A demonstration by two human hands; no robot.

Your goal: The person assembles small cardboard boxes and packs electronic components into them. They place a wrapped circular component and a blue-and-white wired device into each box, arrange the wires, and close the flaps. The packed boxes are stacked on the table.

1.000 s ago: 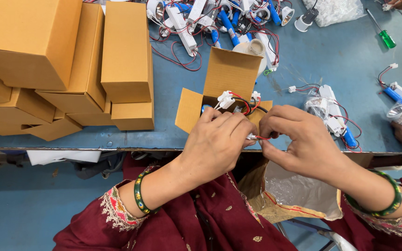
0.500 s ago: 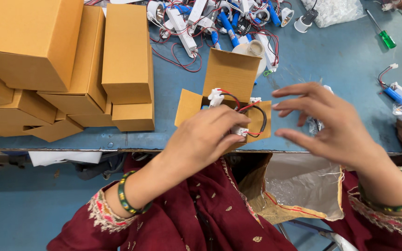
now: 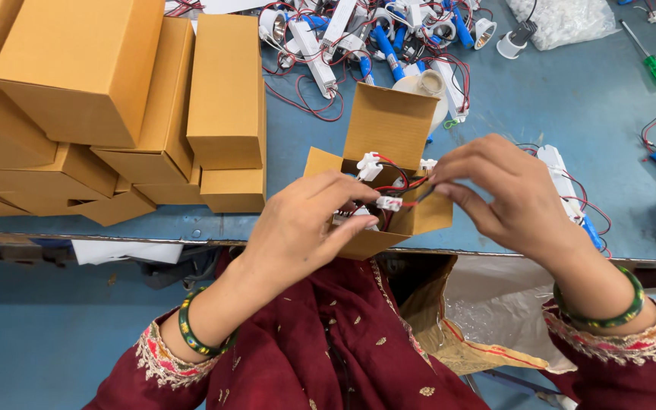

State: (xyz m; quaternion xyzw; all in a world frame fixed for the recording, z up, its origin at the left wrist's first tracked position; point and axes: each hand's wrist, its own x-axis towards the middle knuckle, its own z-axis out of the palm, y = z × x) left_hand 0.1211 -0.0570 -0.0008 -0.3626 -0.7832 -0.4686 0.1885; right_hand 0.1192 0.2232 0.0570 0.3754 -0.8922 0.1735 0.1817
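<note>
Centre of the frame: your left hand curls around the near side of a small open cardboard box at the front edge of the blue surface, its fingertips closed on a white connector at the box mouth. Your right hand, just right of the box, pinches the red and black wires between thumb and forefinger, its other fingers spread loose. The box's lid flap stands upright behind the wires. Upper left: a stack of closed cardboard boxes. Top centre: a heap of white and blue parts with red wires. Upper right: a green-handled screwdriver beside a clear plastic bag. Below the surface edge, an open sack sits by your lap.
</note>
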